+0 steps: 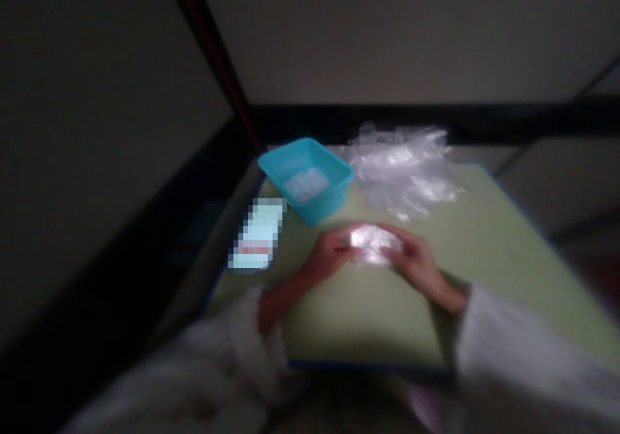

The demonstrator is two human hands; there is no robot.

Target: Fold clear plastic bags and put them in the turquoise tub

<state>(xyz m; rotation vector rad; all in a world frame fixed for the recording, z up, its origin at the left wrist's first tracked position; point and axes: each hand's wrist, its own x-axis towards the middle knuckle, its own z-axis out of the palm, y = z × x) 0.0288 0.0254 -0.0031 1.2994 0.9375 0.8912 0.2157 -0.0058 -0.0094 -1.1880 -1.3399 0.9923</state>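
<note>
Between both hands, low over the table, is a shiny clear plastic packet (374,245), crinkled and bright. My left hand (334,248) grips its left end, thumb in front and fingers behind. On the right end, my right hand (411,251) pinches it the same way. Blur hides whatever the packet may contain. Just beyond the hands stands a turquoise plastic basket (320,209) with a whitish packet (306,185) lying in it. To the right of the basket spreads a loose pile of clear plastic bags (407,169).
A lit, pixelated phone-like screen (259,235) lies at the left edge of the yellow-green table (363,318). The table has a blue rim. A wall (416,40) rises behind it, and a dark reddish pole (213,40) slants down at the back left.
</note>
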